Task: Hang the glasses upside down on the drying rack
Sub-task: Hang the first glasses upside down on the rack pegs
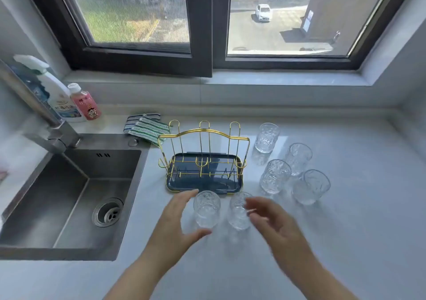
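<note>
A gold wire drying rack (204, 138) on a dark blue tray (171, 183) stands mid-counter, with nothing hanging on its prongs. Several clear textured glasses stand upright on the counter. Two are just in front of the tray: a left glass (206, 208) and a right glass (238, 212). My left hand (176, 226) is spread open around the left glass, fingers not closed on it. My right hand (274, 224), blurred, is open beside the right glass. Other glasses (274, 176) stand in a group to the right of the rack.
A steel sink (76, 193) with a faucet (46, 124) lies to the left. A spray bottle (58, 96) and a pink bottle (85, 102) stand behind it. Striped cloths (147, 128) lie behind the rack. A window sill (253, 80) runs along the back.
</note>
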Demonstrator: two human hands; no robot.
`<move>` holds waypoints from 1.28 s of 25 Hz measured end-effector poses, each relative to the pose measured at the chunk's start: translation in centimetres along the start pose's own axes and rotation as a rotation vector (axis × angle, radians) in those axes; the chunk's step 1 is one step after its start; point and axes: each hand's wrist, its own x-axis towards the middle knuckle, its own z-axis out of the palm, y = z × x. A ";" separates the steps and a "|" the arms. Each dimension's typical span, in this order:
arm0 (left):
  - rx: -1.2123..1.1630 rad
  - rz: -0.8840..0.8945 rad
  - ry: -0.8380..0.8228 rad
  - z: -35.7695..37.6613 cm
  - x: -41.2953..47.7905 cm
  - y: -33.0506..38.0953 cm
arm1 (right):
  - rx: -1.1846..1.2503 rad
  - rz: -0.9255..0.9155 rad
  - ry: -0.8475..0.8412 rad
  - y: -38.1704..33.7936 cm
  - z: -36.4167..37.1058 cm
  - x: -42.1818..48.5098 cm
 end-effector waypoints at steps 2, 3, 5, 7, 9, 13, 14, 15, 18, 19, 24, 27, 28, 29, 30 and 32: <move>0.014 -0.119 -0.058 0.9 0.6 -1.2 | -0.062 0.111 -0.099 1.7 2.0 0.4; 0.022 -0.162 -0.077 1.4 1.0 -2.0 | -0.110 0.142 -0.146 3.0 2.9 0.6; 0.010 -0.223 -0.127 2.2 2.1 -3.0 | -0.217 0.199 -0.211 4.7 4.5 1.0; -0.004 -0.231 -0.187 2.8 3.3 -4.1 | -0.291 0.246 -0.235 5.8 5.7 1.9; -0.010 -0.203 -0.253 3.4 4.3 -4.8 | -0.333 0.269 -0.239 6.4 7.0 2.4; -0.045 -0.184 -0.235 4.0 5.0 -5.0 | -0.382 0.277 -0.201 6.9 8.1 2.9; -0.045 -0.184 -0.220 3.7 4.9 -5.0 | -0.378 0.264 -0.200 7.0 8.2 2.8; -0.047 -0.190 -0.209 3.3 4.8 -4.8 | -0.367 0.250 -0.203 6.9 8.2 2.7; -0.173 -0.205 -0.171 1.1 3.6 -4.2 | -0.269 0.218 -0.206 6.2 8.0 2.2; -0.248 -0.201 -0.160 0.1 3.2 -3.9 | -0.175 0.241 -0.202 5.6 7.9 2.1; -0.729 -0.176 -0.168 -3.7 1.2 -3.3 | 0.406 0.352 -0.348 1.9 8.5 3.0; -0.733 -0.112 -0.145 -5.4 1.0 -2.6 | 0.335 0.246 -0.325 -1.0 8.9 4.4; -0.642 -0.080 -0.098 -6.0 1.1 -2.4 | 0.233 0.163 -0.297 -2.1 9.0 5.0; -0.509 -0.047 -0.032 -6.6 1.4 -2.0 | 0.096 0.056 -0.263 -3.4 9.0 5.6; -0.368 -0.012 0.043 -7.1 1.8 -1.7 | -0.054 -0.060 -0.239 -4.7 9.2 6.3; -0.120 0.078 0.163 -7.8 3.0 -0.9 | -0.313 -0.255 -0.222 -7.1 10.2 7.5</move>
